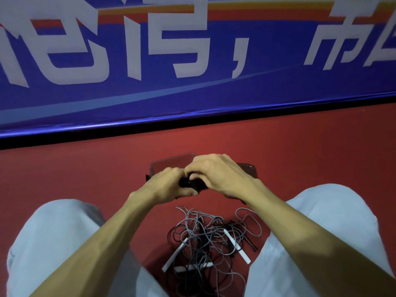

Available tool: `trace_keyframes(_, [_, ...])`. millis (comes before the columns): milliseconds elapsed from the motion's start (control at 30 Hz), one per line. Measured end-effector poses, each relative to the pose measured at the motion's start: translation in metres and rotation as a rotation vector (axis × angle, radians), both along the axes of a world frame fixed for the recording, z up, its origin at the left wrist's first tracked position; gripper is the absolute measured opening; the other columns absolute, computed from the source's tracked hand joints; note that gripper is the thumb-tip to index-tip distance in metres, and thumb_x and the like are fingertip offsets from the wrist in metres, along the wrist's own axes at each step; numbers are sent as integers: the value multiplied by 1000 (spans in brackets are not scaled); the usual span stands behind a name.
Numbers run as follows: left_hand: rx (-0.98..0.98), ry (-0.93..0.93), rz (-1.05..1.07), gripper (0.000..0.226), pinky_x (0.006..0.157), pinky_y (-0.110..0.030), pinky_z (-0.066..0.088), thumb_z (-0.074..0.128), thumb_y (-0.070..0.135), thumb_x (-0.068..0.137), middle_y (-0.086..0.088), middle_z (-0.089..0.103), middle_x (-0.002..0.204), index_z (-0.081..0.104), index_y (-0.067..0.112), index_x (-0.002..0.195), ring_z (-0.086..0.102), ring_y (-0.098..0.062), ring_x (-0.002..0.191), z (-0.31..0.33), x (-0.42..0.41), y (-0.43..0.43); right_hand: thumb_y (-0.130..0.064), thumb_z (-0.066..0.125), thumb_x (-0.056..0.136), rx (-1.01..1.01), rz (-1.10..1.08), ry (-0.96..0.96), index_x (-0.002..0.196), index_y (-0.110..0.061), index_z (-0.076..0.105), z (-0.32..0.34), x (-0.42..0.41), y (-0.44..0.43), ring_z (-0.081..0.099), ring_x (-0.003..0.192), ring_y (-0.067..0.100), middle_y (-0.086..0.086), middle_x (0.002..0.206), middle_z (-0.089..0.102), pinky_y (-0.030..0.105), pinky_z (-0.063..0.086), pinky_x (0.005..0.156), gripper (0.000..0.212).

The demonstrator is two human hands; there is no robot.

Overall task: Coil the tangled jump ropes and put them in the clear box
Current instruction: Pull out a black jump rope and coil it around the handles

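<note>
My left hand (169,185) and my right hand (218,174) meet over the clear box (167,162), both gripping a black bundle of jump rope (190,183) between them. The box lies on the red floor and is mostly hidden behind my hands. Nearer to me, between my knees, sits a tangled pile of grey and black jump ropes (205,236) with white handles (236,246) and a black handle sticking out.
My knees in light trousers (53,243) flank the pile on both sides. A blue banner wall (192,93) with large white characters rises just beyond the box. Red floor (310,151) stretches left and right of the box.
</note>
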State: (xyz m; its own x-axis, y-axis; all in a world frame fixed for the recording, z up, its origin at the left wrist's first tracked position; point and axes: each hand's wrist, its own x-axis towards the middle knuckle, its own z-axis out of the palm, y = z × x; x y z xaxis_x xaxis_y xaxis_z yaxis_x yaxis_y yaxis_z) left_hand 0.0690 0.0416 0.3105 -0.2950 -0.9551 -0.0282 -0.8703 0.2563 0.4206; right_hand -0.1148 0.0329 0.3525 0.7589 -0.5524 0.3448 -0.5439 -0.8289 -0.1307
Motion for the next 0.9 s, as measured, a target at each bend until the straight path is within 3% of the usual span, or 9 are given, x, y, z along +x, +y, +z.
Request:
trace_keyframes(67, [-6,40,-35,25,65,-39,51,75,49,78,8,62,70,62,30,89,60,-12,67,3,1,2,-22,61,90,0,-48,-124,100,-22,71,-6,1,-4,63,90,21,-5,93,67,29,42,63,14])
trace_keyframes(167, [-43,203,-52,40,63,-24,48,69,69,69,16,63,69,64,43,99,57,0,64,15,0,9,-21,65,85,29,-195,-378,89,-23,73,-13,3,-13,64,81,19,-6,85,69,35,52,67,9])
trace_keyframes(267, [-67,245,45,54,70,-34,52,51,86,66,13,65,71,64,49,103,61,-7,69,22,-2,12,-20,71,80,137,-303,-543,82,-24,76,-13,4,-21,66,78,13,-8,80,71,36,52,75,6])
trace_keyframes(400, [-31,194,54,34,76,-39,51,55,70,72,19,61,68,62,52,100,55,-8,69,29,-3,16,-38,82,66,340,-458,-600,68,-28,73,-9,-1,-26,64,68,3,-10,68,71,25,51,65,13])
trace_keyframes(533, [50,494,53,29,80,-45,53,66,46,79,-1,74,89,68,34,106,67,-21,80,42,-2,23,-31,74,82,444,-419,-591,79,-21,78,-12,-1,-30,57,63,-12,-10,74,72,9,40,61,11])
trace_keyframes(633, [87,732,64,34,79,-44,56,66,16,90,-12,74,96,62,24,123,68,-23,83,53,-1,25,-12,57,94,449,-328,-531,91,-15,76,-14,2,-31,60,81,4,-4,85,71,25,43,73,19])
trace_keyframes(700, [116,871,86,47,69,-32,57,61,11,93,-3,74,86,52,34,133,69,-16,75,56,-1,27,-4,50,95,414,-310,-452,76,-20,67,-15,2,-31,57,75,13,-3,76,64,30,38,67,30])
trace_keyframes(800, [112,1020,132,40,57,-26,55,55,8,95,-5,70,87,61,29,127,65,-13,65,58,-1,28,-21,45,101,447,-344,-400,57,-25,50,-12,2,-29,49,55,9,-8,53,54,25,35,54,44])
trace_keyframes(900, [94,1053,194,25,54,-31,55,57,9,94,-9,71,84,69,20,113,66,-19,63,59,-4,28,-39,42,101,440,-387,-367,59,-13,50,-8,1,-29,48,56,18,0,56,52,31,32,54,50])
